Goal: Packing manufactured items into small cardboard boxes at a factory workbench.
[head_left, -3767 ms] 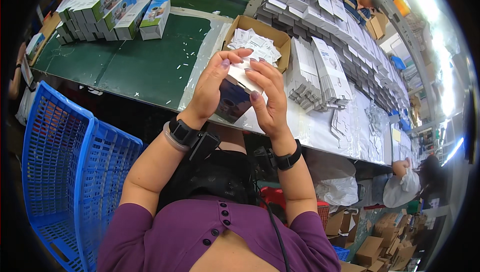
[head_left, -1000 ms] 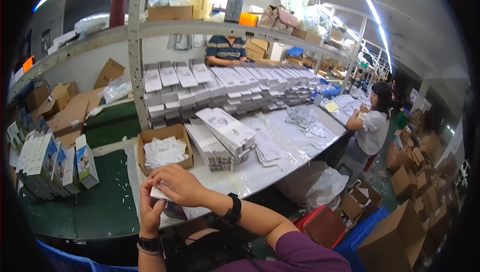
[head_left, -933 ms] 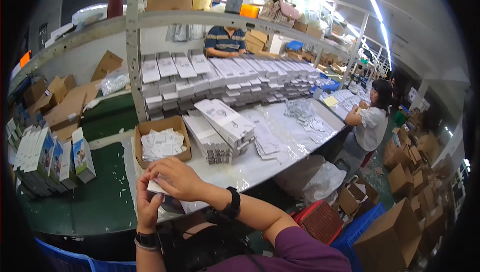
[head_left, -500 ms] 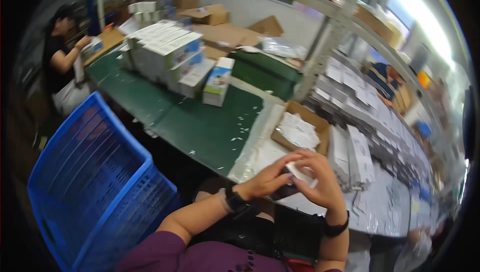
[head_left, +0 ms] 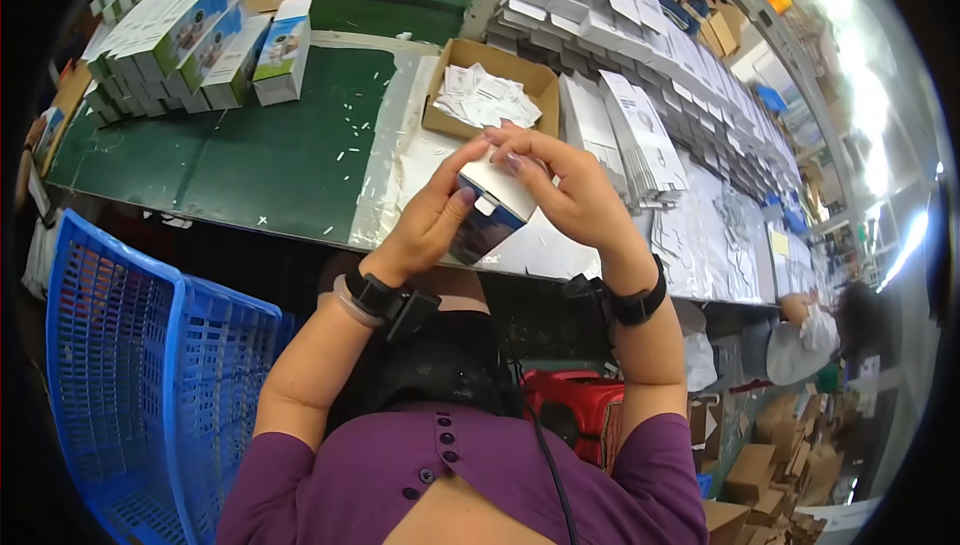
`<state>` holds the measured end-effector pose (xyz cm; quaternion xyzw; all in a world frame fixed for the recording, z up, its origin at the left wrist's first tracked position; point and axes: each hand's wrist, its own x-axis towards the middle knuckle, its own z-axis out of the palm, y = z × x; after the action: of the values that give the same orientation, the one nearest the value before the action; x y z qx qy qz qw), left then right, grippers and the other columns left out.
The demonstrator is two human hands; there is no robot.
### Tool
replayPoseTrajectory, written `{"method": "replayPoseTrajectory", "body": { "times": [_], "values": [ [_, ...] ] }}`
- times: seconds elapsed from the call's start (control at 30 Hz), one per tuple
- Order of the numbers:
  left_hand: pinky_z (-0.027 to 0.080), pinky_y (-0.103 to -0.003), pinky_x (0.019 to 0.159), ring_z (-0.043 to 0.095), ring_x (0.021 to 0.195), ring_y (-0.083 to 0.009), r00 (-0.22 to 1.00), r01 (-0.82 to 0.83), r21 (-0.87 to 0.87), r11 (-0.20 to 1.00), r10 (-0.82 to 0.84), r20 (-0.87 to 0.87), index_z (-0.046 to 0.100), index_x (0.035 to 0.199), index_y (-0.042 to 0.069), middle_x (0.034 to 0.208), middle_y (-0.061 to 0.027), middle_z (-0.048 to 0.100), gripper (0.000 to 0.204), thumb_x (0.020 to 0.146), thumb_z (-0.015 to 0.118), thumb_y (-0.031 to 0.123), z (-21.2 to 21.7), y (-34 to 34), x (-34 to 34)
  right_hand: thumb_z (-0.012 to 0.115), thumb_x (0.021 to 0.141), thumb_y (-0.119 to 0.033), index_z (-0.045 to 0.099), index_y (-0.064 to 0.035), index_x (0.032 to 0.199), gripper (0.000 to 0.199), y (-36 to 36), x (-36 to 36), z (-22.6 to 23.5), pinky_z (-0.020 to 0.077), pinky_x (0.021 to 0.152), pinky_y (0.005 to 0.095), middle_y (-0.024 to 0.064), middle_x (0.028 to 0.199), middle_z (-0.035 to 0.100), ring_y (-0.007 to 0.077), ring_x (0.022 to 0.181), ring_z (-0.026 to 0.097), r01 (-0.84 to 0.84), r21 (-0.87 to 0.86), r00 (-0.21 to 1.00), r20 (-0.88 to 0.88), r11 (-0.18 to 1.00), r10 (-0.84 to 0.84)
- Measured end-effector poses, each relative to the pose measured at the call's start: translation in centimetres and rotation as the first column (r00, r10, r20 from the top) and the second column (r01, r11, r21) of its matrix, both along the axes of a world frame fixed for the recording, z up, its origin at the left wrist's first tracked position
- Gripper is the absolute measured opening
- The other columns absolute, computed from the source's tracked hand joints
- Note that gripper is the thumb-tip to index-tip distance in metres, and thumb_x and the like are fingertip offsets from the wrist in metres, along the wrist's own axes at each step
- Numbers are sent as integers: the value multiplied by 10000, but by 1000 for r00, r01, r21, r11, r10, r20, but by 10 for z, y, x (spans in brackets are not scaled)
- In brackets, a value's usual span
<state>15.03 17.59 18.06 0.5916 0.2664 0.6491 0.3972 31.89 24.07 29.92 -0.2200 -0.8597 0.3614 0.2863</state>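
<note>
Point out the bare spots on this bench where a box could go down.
Free: the green mat, between the standing cartons and the cardboard tray. Crowded: right of the tray, flat white stacks fill the bench. Both hands hold a small box.

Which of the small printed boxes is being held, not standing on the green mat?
The small box between the left hand and right hand; the others stand grouped on the mat's far left.

Open green mat (head_left: 250, 155) is lying free to the left — only paper scraps dotting it. A cardboard tray (head_left: 487, 85) and stacked white boxes (head_left: 640, 135) are crowding the bench ahead and right, upright cartons (head_left: 190, 40) walling the far left.
</note>
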Motion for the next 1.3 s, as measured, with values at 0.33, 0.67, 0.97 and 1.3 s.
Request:
{"method": "replayPoseTrajectory", "body": {
  "times": [0.33,0.67,0.97,1.3],
  "values": [
    [247,-350,1149,348,1400,-249,996,-37,43,998,40,-76,317,1490,32,1518,-153,363,494,1020,434,125,5,-7,2,665,794,-102,610,-60,1069,283,-26,2,2,409,1050,426,175,1273,606,380,1241,530,-4,435,989,132,900,-59],
    [251,-369,1149,357,1385,-256,1000,-28,12,1000,28,-8,366,1446,26,1489,-155,389,541,941,520,147,10,-8,-7,656,784,-86,574,-65,1169,393,-3,9,-6,328,1105,438,162,1383,508,343,1339,421,-195,303,979,116,933,167],
    [324,-348,1078,448,1241,-224,967,-211,-222,952,237,98,437,1350,-5,1325,-119,480,528,841,471,136,14,1,16,649,746,-123,577,-60,1120,387,3,9,-43,348,1051,449,153,1260,564,367,1211,480,-137,412,953,-195,901,234],
    [311,-351,1088,435,1280,-240,977,-144,-231,962,175,122,426,1342,-3,1342,-141,466,535,824,434,129,17,3,9,683,702,-140,612,-35,1092,409,5,1,-59,379,1040,475,174,1244,554,399,1213,465,-32,499,949,-258,866,184]
  ]
}}
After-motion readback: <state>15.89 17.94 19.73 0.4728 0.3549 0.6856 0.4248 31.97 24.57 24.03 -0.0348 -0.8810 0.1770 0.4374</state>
